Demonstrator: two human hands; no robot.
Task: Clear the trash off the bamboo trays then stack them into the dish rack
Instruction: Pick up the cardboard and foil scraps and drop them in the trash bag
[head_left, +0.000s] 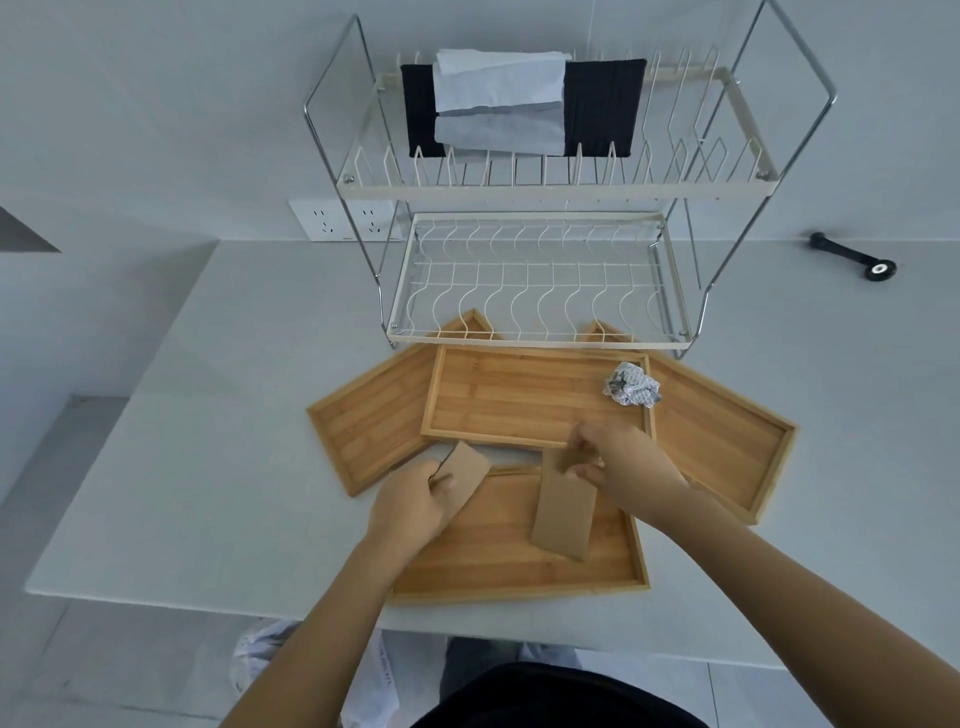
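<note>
Left hand (415, 499): grips a cardboard scrap (465, 475), lifted to remove it.
Right hand (621, 465): pinches the cardboard strip (563, 512) over the nearest bamboo tray (519, 574).
Crumpled paper (631, 389): on the middle tray (519, 395) (not cleared).
Dish rack (535, 291): just behind.

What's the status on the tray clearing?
Left hand and right hand each gripping a cardboard piece. Crumpled paper still on middle tray. Rack's lower shelf empty, no trays stacked.
</note>
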